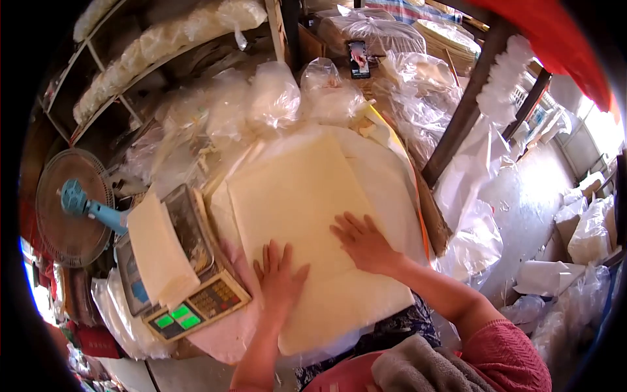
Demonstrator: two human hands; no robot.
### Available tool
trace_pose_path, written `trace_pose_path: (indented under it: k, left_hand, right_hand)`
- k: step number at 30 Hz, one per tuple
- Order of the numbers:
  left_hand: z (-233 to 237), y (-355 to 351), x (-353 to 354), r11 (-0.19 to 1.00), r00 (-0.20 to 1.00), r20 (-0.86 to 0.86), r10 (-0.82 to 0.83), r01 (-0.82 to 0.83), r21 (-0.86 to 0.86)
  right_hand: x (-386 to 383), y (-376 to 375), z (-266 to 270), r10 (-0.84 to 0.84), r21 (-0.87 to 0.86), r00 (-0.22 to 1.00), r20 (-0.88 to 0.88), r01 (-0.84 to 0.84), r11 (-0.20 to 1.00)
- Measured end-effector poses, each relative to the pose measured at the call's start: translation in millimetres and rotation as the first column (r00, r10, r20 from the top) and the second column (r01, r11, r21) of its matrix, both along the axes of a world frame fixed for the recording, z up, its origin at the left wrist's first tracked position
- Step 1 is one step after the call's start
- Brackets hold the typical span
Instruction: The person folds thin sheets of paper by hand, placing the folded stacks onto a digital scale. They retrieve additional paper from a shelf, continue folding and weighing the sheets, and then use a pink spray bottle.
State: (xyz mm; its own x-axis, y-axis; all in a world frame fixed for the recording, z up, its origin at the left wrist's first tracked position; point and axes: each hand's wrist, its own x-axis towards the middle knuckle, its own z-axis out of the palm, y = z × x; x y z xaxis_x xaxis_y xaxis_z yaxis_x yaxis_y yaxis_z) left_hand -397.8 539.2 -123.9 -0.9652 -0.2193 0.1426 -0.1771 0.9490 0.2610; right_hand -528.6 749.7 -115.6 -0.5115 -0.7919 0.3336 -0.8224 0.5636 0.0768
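A large cream-coloured sheet (300, 189) lies flat across the work surface in front of me. My left hand (281, 274) rests on its left part with the fingers spread. On the right part of the sheet lies my right hand (362, 242), palm down and fingers apart. Neither hand grips anything. Left of the sheet stands a weighing scale (222, 294) with green lit digits, and a stack of pale sheets (160, 251) lies tilted on its pan.
A fan (75, 206) with a blue hub stands at the far left. Filled clear plastic bags (274, 95) line the back of the surface. A phone (358, 59) stands behind them. A dark post (467, 104) rises at the right, with shelves (124, 88) at the upper left.
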Motion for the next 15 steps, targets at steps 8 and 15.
trace_pose_path:
  k: [8, 15]
  left_hand:
    - [7.2, -0.7, -10.2, 1.0, 0.996, 0.089, 0.005, -0.005, -0.005]
    - [12.2, -1.2, -16.7, 0.995, 0.993, 0.109, -0.04, 0.05, -0.09]
  right_hand:
    - [-241.1, -57.3, 79.6, -0.148, -0.655, 0.861, 0.486, 0.471, 0.591]
    - [-437.7, -69.6, 60.3, -0.523, -0.219, 0.657, 0.543, 0.712, 0.668]
